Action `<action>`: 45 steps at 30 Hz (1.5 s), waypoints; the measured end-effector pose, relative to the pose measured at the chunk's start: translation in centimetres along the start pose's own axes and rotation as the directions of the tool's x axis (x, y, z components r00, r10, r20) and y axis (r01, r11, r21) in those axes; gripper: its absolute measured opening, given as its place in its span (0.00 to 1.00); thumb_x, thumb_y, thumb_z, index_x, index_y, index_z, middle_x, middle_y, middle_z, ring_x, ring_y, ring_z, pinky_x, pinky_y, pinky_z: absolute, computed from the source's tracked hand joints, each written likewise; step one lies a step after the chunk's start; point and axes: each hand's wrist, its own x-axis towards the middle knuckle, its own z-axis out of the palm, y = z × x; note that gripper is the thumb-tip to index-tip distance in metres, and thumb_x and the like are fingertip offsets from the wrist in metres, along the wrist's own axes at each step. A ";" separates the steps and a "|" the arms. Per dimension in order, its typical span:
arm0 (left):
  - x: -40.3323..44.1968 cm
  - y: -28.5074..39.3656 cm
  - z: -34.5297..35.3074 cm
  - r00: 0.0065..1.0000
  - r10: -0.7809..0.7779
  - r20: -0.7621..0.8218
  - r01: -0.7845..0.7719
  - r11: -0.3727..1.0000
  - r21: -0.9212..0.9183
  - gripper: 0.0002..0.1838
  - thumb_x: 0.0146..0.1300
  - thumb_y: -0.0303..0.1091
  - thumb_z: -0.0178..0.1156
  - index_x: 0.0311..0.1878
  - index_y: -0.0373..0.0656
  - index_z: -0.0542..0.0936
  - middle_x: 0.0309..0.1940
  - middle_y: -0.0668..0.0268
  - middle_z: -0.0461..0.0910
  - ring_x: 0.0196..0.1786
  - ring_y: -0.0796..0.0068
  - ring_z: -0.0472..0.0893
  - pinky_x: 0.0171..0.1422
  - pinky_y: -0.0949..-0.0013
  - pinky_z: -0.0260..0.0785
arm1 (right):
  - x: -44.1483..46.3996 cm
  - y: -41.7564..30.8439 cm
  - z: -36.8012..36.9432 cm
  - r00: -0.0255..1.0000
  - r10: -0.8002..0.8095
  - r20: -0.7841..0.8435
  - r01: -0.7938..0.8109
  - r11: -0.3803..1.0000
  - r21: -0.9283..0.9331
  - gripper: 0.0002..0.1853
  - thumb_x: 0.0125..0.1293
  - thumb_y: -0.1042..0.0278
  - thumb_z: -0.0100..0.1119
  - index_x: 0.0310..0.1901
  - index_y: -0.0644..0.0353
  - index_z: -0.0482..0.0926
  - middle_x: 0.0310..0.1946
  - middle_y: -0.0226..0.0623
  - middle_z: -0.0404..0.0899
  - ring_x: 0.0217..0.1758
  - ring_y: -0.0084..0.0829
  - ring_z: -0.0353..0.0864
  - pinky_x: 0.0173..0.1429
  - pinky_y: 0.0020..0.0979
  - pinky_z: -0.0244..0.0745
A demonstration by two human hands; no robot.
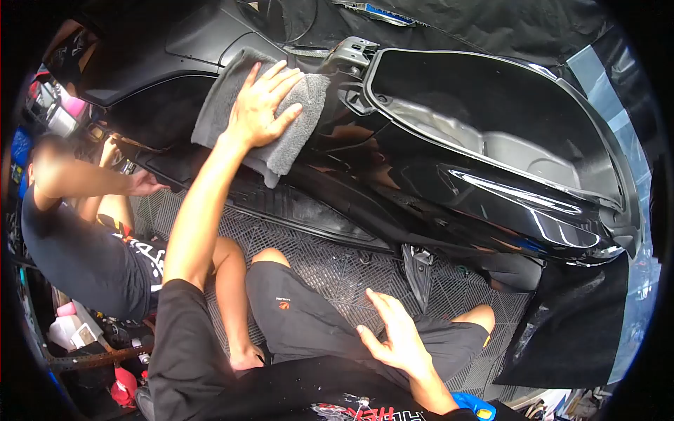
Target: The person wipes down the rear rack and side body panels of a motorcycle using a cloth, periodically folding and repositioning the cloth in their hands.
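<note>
A grey microfiber towel (210,116), folded, lies on the glossy black body panel of a scooter (414,158). My left hand (263,105) rests flat on top of the towel with fingers spread, palm down and hidden. Over my lap, my right hand (397,337) hovers open with fingers apart, touching no object. To the right of the towel, the scooter's seat opening shows a grey storage well (491,140) and a metal hinge bracket (351,55) at its front end.
A co-worker (84,238) sits close on my left, one hand (147,184) near the scooter's lower panel. Grey grid tiles (316,302) cover the floor. Black sheeting (569,323) hangs at right beside bluish plastic film (621,119). Bottles and a red item (123,386) stand at lower left.
</note>
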 end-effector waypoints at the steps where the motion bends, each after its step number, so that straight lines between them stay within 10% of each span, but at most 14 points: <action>1: 0.5 -0.6 -0.3 0.999 0.034 0.035 -0.034 0.999 -0.013 0.31 0.71 0.50 0.58 0.73 0.46 0.74 0.73 0.60 0.74 0.81 0.56 0.65 0.87 0.42 0.42 | 0.0 0.2 0.0 1.000 -0.004 -0.005 0.004 1.000 -0.008 0.36 0.61 0.69 0.72 0.71 0.70 0.71 0.58 0.57 0.78 0.60 0.52 0.80 0.65 0.44 0.77; 8: 2.1 -0.7 -1.0 0.987 0.061 0.152 -0.080 0.990 0.117 0.29 0.74 0.45 0.57 0.75 0.48 0.72 0.78 0.64 0.68 0.83 0.60 0.60 0.88 0.43 0.39 | -0.4 0.0 0.7 0.999 -0.021 0.047 0.020 0.999 0.026 0.36 0.62 0.68 0.70 0.72 0.69 0.70 0.59 0.55 0.78 0.60 0.50 0.80 0.66 0.43 0.75; 14: -3.9 8.8 2.6 0.935 -0.323 -0.149 0.299 0.940 -0.161 0.41 0.70 0.55 0.58 0.81 0.44 0.63 0.81 0.53 0.59 0.85 0.45 0.52 0.85 0.33 0.33 | -0.8 1.0 2.2 0.996 -0.002 0.089 -0.004 0.998 0.069 0.36 0.64 0.67 0.70 0.72 0.68 0.70 0.60 0.54 0.78 0.62 0.50 0.79 0.68 0.43 0.74; 20: -5.3 12.0 7.4 0.869 -0.298 -0.395 0.235 0.951 -0.201 0.41 0.69 0.66 0.56 0.78 0.50 0.68 0.78 0.54 0.65 0.83 0.42 0.57 0.84 0.34 0.36 | -0.6 1.6 2.9 0.993 0.038 0.115 -0.043 0.998 0.043 0.36 0.63 0.67 0.70 0.71 0.69 0.70 0.59 0.55 0.78 0.62 0.51 0.79 0.67 0.44 0.75; 23: -5.4 6.8 5.2 0.928 -0.105 -0.357 0.037 0.981 -0.193 0.32 0.59 0.52 0.68 0.67 0.53 0.80 0.72 0.61 0.74 0.77 0.50 0.68 0.81 0.42 0.54 | -0.7 2.1 2.2 0.992 0.073 0.098 -0.077 0.996 0.037 0.36 0.63 0.67 0.70 0.71 0.69 0.70 0.58 0.55 0.78 0.60 0.52 0.80 0.66 0.43 0.76; 28: -2.4 0.7 0.8 0.959 -0.162 -0.234 0.142 0.985 -0.101 0.23 0.63 0.39 0.65 0.60 0.43 0.84 0.64 0.60 0.82 0.74 0.52 0.73 0.77 0.48 0.61 | -1.3 3.3 1.4 0.995 0.094 0.032 -0.095 0.994 0.047 0.36 0.62 0.68 0.70 0.71 0.69 0.70 0.58 0.55 0.79 0.59 0.54 0.81 0.65 0.43 0.77; 36: 5.9 0.8 2.4 0.946 -0.251 0.207 0.228 0.965 0.130 0.28 0.76 0.48 0.52 0.74 0.48 0.74 0.73 0.62 0.75 0.81 0.62 0.66 0.87 0.43 0.45 | -2.3 3.7 2.3 0.992 0.098 0.081 -0.102 0.994 0.049 0.35 0.64 0.66 0.68 0.71 0.69 0.70 0.58 0.56 0.78 0.61 0.53 0.80 0.67 0.43 0.75; 45: -4.3 8.4 2.7 0.945 -0.300 -0.130 0.268 0.938 -0.219 0.32 0.69 0.40 0.61 0.75 0.44 0.71 0.78 0.60 0.68 0.83 0.52 0.60 0.87 0.38 0.37 | -3.3 4.4 2.8 0.987 0.125 0.101 -0.135 0.986 0.099 0.35 0.64 0.66 0.69 0.71 0.70 0.70 0.58 0.55 0.79 0.60 0.52 0.80 0.66 0.43 0.75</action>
